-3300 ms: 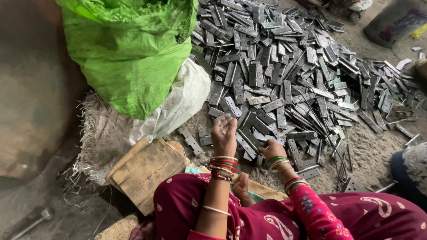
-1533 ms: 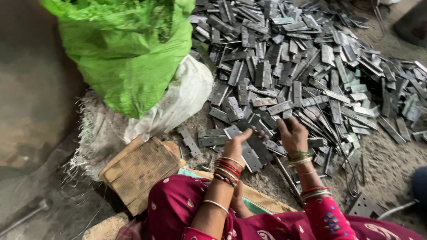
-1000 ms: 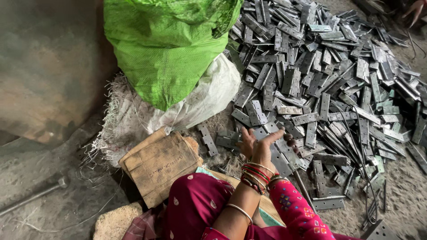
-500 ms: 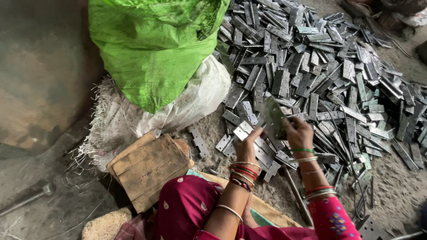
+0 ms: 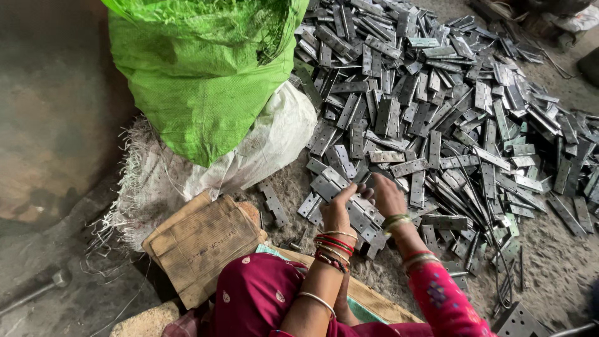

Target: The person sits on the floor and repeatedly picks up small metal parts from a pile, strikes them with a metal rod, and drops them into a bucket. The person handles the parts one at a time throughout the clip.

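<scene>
A big heap of grey metal hinge plates (image 5: 437, 93) covers the ground ahead of me. My left hand (image 5: 340, 209) and my right hand (image 5: 387, 195) reach down side by side onto the near edge of the heap. Both rest on flat hinge plates (image 5: 365, 215) there, fingers curled over them. Whether either hand has a plate lifted I cannot tell. Red and gold bangles ring both wrists. My legs in magenta cloth (image 5: 262, 296) fill the bottom of the view.
A full green woven sack (image 5: 206, 81) stands at the left on a white sack (image 5: 268, 146) with frayed edges. A brown cardboard packet (image 5: 203, 243) lies by my knee. A metal rod (image 5: 37, 290) lies at far left. Thin wires (image 5: 499, 249) run among the plates.
My hands came together at the near edge of the heap and dropped lower onto the plates. The view swung left and then back right.
</scene>
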